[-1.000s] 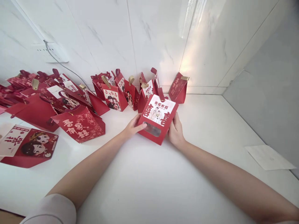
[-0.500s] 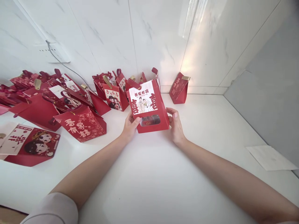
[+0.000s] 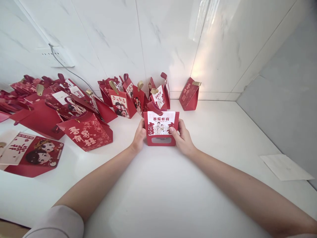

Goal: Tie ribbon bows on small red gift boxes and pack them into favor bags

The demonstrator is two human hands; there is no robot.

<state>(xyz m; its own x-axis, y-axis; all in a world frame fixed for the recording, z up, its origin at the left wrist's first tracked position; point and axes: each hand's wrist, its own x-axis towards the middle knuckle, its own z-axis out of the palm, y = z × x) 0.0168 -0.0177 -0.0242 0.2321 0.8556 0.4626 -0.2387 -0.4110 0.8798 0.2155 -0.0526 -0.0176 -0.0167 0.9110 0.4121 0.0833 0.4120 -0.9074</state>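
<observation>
A red gift box (image 3: 159,124) with a white bride-and-groom label, a dark red ribbon loop on top and a small clear window stands upright on the white table (image 3: 153,191), its front towards me. My right hand (image 3: 183,137) grips its right side, thumb across the front of the label and fingers behind. Against the left side my left hand (image 3: 139,137) is closed, with its fingertips partly hidden by the box edge. Just behind stands a similar box with a gold ribbon (image 3: 158,97).
Several red gift boxes crowd the left, among them a gold-lettered one (image 3: 86,132) and one lying at the front (image 3: 42,155). A single box (image 3: 190,94) stands by the tiled wall (image 3: 163,39). White paper (image 3: 286,167) lies at the right edge.
The gift box has come down towards me and turned from tilted to squarely upright. My right thumb has moved onto its front; my left thumb has left the front for the side.
</observation>
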